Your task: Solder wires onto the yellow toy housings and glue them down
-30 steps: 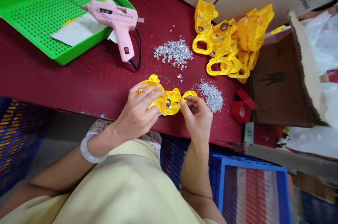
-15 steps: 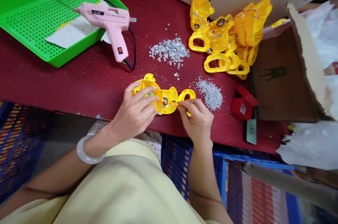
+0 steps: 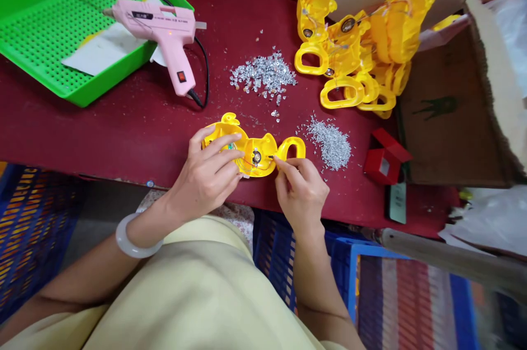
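Observation:
A yellow plastic toy shell [image 3: 263, 144] lies hollow side up at the table's near edge, with wires, a green circuit board and a round metal-rimmed part inside. Across its left half my left hand [image 3: 214, 171] is closed, the fingers gripping the shell. My right hand [image 3: 302, 190] pinches at the shell's right end, thumb and forefinger meeting by a small dark piece near the joint to the yellow ring handle [image 3: 300, 144]. What exactly sits between those fingertips is too small to name.
Small clear plastic bits [image 3: 265, 75] and tiny metal screws or pins [image 3: 331, 144] lie heaped beyond my hands. A pink glue gun [image 3: 164, 37] rests over a green tray [image 3: 88, 94]. More yellow shells [image 3: 349, 53], a red box [image 3: 382, 166] and a cardboard carton [image 3: 448, 141] stand right.
The view has shifted slightly. My right fingertips have moved a little left toward the shell's round part; my left hand keeps its grip.

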{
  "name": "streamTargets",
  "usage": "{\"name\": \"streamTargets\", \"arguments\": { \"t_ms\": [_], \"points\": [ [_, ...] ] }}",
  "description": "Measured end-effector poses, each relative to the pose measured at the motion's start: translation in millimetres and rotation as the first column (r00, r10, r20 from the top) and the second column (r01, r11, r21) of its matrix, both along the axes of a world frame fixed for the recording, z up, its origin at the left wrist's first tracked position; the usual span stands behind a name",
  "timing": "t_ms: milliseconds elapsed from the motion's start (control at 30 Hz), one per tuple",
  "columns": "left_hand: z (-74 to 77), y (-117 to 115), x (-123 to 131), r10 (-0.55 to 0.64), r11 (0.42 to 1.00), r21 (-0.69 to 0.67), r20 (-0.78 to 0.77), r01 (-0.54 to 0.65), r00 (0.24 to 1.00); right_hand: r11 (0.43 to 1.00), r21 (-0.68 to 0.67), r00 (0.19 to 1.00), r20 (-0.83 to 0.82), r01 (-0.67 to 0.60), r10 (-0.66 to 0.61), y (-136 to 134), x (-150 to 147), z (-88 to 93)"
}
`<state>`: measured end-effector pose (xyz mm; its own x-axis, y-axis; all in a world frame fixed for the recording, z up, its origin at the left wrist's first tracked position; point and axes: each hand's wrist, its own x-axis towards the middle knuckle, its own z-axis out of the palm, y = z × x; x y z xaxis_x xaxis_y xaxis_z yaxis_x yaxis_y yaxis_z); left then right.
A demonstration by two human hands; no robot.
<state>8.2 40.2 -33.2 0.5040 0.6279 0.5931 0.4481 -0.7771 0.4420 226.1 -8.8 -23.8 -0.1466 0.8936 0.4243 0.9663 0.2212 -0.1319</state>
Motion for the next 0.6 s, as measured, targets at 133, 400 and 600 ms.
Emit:
{"name": "streamTargets", "arguments": {
  "t_ms": [133, 400, 600],
  "points": [
    [-1.4, 0.1, 0.2, -0.010, 1.000, -0.005, 0.014, 0.010, 1.000, 0.999, -0.045, 0.996, -0.089, 0.007, -0.011, 0.6, 0.7, -0.4],
    [-0.6, -0.1, -1.3, -0.021, 1.000, -0.020, 0.023, 0.021, 1.000, 0.998, 0.044, 0.989, -0.146, 0.044, -0.037, -9.6, -9.3, 4.7],
    [-1.1, -0.7, -1.1, -0.006, 1.000, -0.014, -0.008, 0.006, 1.000, 0.994, 0.008, 0.986, -0.123, -0.110, 0.110, -10.2, -20.9, 0.4]
  ]
}}
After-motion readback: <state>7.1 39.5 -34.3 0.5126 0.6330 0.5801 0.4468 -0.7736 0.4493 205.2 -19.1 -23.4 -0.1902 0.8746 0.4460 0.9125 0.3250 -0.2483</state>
